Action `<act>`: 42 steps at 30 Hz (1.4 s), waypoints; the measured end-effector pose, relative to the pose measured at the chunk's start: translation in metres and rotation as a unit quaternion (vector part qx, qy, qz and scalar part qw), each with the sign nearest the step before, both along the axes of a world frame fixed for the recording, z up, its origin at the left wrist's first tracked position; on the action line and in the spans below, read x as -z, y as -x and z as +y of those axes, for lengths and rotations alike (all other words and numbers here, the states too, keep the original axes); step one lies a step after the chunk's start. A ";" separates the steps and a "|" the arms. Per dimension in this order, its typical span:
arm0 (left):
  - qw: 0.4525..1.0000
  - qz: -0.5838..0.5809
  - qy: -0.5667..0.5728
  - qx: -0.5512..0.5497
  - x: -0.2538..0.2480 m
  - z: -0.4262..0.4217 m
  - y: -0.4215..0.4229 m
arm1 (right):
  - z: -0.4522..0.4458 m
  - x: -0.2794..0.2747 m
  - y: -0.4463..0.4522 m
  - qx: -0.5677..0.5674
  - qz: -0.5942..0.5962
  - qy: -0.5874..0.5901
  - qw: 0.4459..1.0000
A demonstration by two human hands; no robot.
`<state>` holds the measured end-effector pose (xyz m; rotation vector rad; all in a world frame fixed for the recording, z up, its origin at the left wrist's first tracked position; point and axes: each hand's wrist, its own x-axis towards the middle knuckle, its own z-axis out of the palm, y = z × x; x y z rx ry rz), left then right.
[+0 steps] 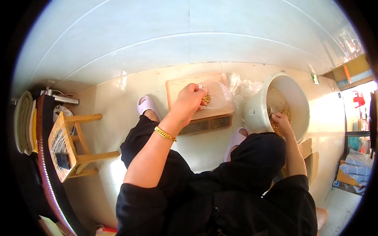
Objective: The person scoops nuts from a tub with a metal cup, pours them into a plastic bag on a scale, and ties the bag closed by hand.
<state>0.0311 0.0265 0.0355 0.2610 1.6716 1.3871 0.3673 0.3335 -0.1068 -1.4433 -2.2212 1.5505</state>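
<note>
My left hand [191, 98] is closed on the edge of a clear plastic bag [218, 94], above a flat scale [177, 88] with a display along its near side. Small yellow-brown pieces [206, 99] show in the bag beside my fingers. On the right, my right hand [281, 120] reaches into a large pale bucket [258, 108], which leans toward me. More of the yellow-brown pieces [284, 110] lie inside it. The fingers there are bent around something I cannot make out, at the pieces.
Crumpled clear plastic [246, 87] lies between scale and bucket. A wooden stool [84, 158] with a dark phone-like object [62, 161] stands at left. Cardboard [311, 161] is behind my right forearm. A pale wall [189, 47] rises beyond the scale.
</note>
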 end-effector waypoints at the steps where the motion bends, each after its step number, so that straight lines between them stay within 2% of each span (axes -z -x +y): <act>1: 1.000 -0.001 0.001 -0.002 0.000 -0.001 0.000 | -0.002 -0.005 -0.001 0.039 0.059 0.079 0.994; 4: 1.000 -0.002 -0.001 0.008 0.000 -0.004 0.003 | -0.010 -0.030 0.001 0.082 0.090 0.139 0.983; 6: 1.000 -0.008 0.005 0.006 -0.003 -0.006 0.004 | -0.006 -0.025 -0.007 0.085 0.114 0.174 0.974; 8: 1.000 -0.007 0.003 0.003 -0.003 -0.009 0.006 | -0.010 -0.029 -0.009 0.135 0.175 0.213 0.952; 12: 1.000 -0.010 0.008 0.013 -0.003 -0.010 0.007 | -0.022 -0.043 -0.005 0.172 0.168 0.206 0.948; 15: 1.000 -0.007 -0.002 0.016 0.002 -0.012 0.007 | -0.029 -0.054 -0.012 0.198 0.209 0.196 0.937; 18: 1.000 0.001 0.009 0.018 0.001 -0.012 0.006 | -0.037 -0.082 -0.015 0.215 0.214 0.139 0.943; 24: 0.999 0.011 0.016 0.042 0.000 -0.010 0.002 | -0.055 -0.133 -0.003 0.146 0.266 0.085 0.949; 26: 0.999 0.014 0.009 0.051 0.000 -0.008 0.000 | -0.062 -0.144 0.012 0.112 0.286 0.121 0.944; 28: 0.998 0.017 0.003 0.058 0.003 -0.006 -0.001 | -0.070 -0.151 0.032 0.119 0.280 0.136 0.943; 30: 0.998 0.033 0.009 0.061 0.008 -0.004 -0.003 | -0.079 -0.162 0.052 0.069 0.250 0.109 0.960; 32: 0.998 0.031 0.002 0.060 0.003 -0.004 -0.007 | -0.077 -0.159 0.065 0.038 0.248 0.132 0.959; 35: 0.998 0.030 -0.006 0.054 -0.001 -0.007 -0.006 | -0.090 -0.150 0.094 0.021 0.255 0.242 0.936; 42: 0.998 0.007 0.010 0.060 0.002 -0.013 0.004 | -0.099 -0.142 0.138 -0.131 0.160 0.311 0.928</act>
